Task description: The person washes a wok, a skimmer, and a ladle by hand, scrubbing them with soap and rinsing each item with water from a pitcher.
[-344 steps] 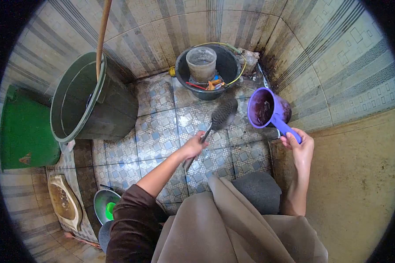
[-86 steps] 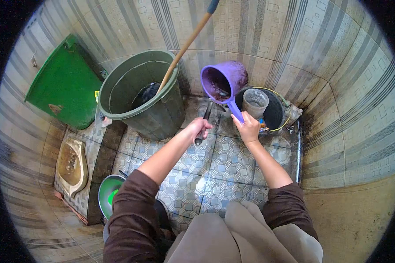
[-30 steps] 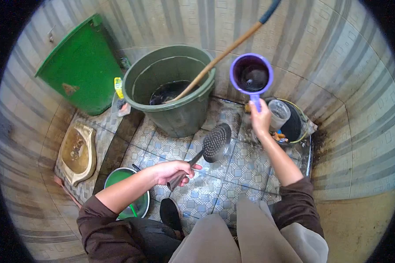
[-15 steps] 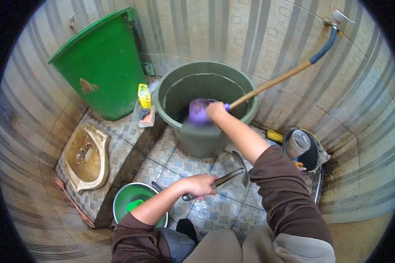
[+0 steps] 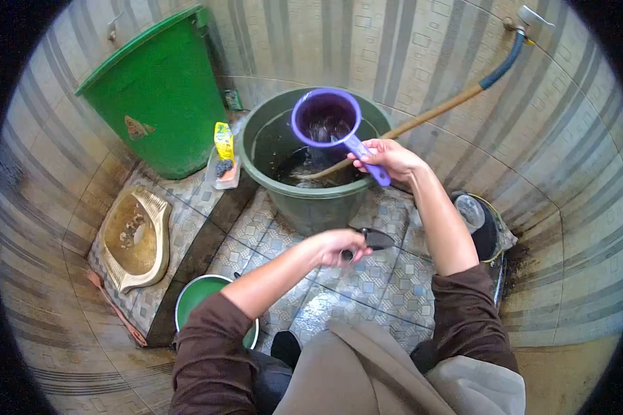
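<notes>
My right hand (image 5: 387, 158) grips the handle of a purple water scoop (image 5: 325, 121), held with water in it just above the dark green tub (image 5: 310, 207). The tub holds dark water, and a hose (image 5: 450, 107) runs into it from a wall tap. My left hand (image 5: 339, 245) is closed on the handle of a black brush (image 5: 375, 240), held low over the tiled floor (image 5: 387, 277) in front of the tub. The brush head points right and is seen edge-on.
A bright green bin (image 5: 159, 90) stands at the back left. A squat toilet pan (image 5: 135, 235) lies at left. A green basin (image 5: 197, 304) sits by my left knee. A black bucket (image 5: 488, 235) with a clear jug (image 5: 469, 211) stands at right, near the wall.
My right hand has lifted the purple scoop out of the tub, now carrying water. My left hand has drawn the brush closer and turned its head.
</notes>
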Action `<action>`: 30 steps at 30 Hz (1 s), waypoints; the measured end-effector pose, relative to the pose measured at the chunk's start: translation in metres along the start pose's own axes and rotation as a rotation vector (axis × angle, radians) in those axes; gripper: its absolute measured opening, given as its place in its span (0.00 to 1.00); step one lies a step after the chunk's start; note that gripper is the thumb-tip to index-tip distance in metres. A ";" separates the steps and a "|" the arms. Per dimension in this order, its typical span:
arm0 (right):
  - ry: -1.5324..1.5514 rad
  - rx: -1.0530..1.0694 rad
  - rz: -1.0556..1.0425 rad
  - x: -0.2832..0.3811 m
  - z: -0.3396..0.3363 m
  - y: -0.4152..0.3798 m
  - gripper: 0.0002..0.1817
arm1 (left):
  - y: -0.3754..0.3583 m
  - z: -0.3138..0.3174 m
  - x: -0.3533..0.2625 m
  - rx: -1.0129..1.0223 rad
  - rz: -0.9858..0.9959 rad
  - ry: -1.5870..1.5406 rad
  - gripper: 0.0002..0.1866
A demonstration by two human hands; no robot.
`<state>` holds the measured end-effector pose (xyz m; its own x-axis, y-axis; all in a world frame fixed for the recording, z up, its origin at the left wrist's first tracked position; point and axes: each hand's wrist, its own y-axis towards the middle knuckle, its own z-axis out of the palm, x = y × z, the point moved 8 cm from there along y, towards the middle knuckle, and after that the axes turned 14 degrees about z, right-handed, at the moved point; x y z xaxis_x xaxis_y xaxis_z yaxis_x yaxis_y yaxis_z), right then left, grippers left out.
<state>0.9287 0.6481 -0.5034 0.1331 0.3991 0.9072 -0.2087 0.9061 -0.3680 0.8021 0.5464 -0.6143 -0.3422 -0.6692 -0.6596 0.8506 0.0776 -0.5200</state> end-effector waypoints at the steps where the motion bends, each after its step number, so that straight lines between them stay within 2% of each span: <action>1: 0.067 -0.058 -0.085 0.005 0.003 -0.025 0.22 | 0.012 0.014 -0.008 -0.033 -0.014 -0.108 0.07; 3: -0.009 -0.171 -0.191 0.001 -0.009 -0.051 0.26 | 0.052 0.033 -0.017 -0.028 -0.004 -0.263 0.08; 5: 0.046 -0.205 -0.201 -0.003 -0.014 -0.075 0.25 | 0.081 0.057 -0.030 -0.128 0.003 -0.422 0.09; 7: -0.089 -0.336 -0.181 -0.014 -0.033 -0.088 0.23 | 0.124 0.064 -0.039 -0.129 0.034 -0.477 0.10; 8: -0.145 -0.406 -0.176 -0.022 -0.043 -0.093 0.17 | 0.143 0.068 -0.040 -0.126 0.069 -0.463 0.11; 9: -0.145 -0.402 -0.176 -0.026 -0.043 -0.096 0.17 | 0.145 0.080 -0.037 -0.129 0.072 -0.465 0.11; 11: -0.231 -0.625 -0.125 -0.032 -0.057 -0.108 0.11 | 0.146 0.101 -0.055 -0.129 0.345 -0.423 0.11; 12: -0.323 -0.695 -0.089 -0.032 -0.066 -0.105 0.07 | 0.194 0.071 -0.044 -0.343 0.320 -0.238 0.10; 13: -0.323 -0.692 -0.091 -0.035 -0.075 -0.095 0.07 | 0.185 0.073 -0.044 -0.345 0.321 -0.237 0.10; 15: -0.261 -0.691 -0.144 -0.032 -0.085 -0.077 0.05 | 0.165 0.107 -0.048 0.058 0.220 -0.630 0.11; 16: -0.348 -0.676 -0.049 -0.023 -0.076 -0.075 0.06 | 0.164 0.110 -0.049 0.052 0.226 -0.628 0.11; 17: -0.348 -0.668 -0.053 -0.011 -0.065 -0.071 0.06 | 0.164 0.110 -0.046 -0.019 0.199 -0.583 0.12; 19: -0.783 -0.871 -0.207 0.022 -0.048 -0.068 0.13 | 0.160 0.104 -0.036 -0.169 0.143 -0.499 0.14; 20: -0.777 -0.857 -0.213 0.026 -0.047 -0.063 0.13 | 0.121 0.118 -0.041 -0.246 0.137 -0.451 0.13; 21: -0.897 -0.786 -0.244 0.028 -0.038 -0.053 0.16 | 0.112 0.113 -0.037 -0.263 0.141 -0.453 0.13; 23: -1.014 -0.699 -0.288 0.030 -0.027 -0.037 0.19 | 0.095 0.097 -0.035 -0.321 0.170 -0.174 0.10; 24: -1.136 -0.708 -0.265 0.028 -0.026 -0.029 0.22 | 0.096 0.083 -0.019 -0.248 0.019 -0.135 0.10; 25: -1.256 -0.715 -0.239 0.020 -0.028 -0.018 0.26 | 0.085 0.072 -0.014 -0.262 0.018 -0.145 0.10; 27: -1.275 -0.705 -0.243 0.011 -0.035 -0.002 0.25 | 0.058 0.053 0.000 -0.114 -0.005 0.103 0.10; 29: -1.197 -0.734 -0.334 0.007 -0.039 0.003 0.15 | 0.019 0.040 0.000 -0.142 0.056 0.288 0.10; 30: -1.268 -0.733 -0.437 0.007 -0.034 0.000 0.14 | 0.000 0.033 0.000 -0.200 0.102 0.328 0.11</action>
<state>0.9624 0.6551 -0.5038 -0.9153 0.0561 0.3988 0.1861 0.9371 0.2953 0.8154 0.5220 -0.5972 -0.3970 -0.3816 -0.8347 0.8034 0.2952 -0.5171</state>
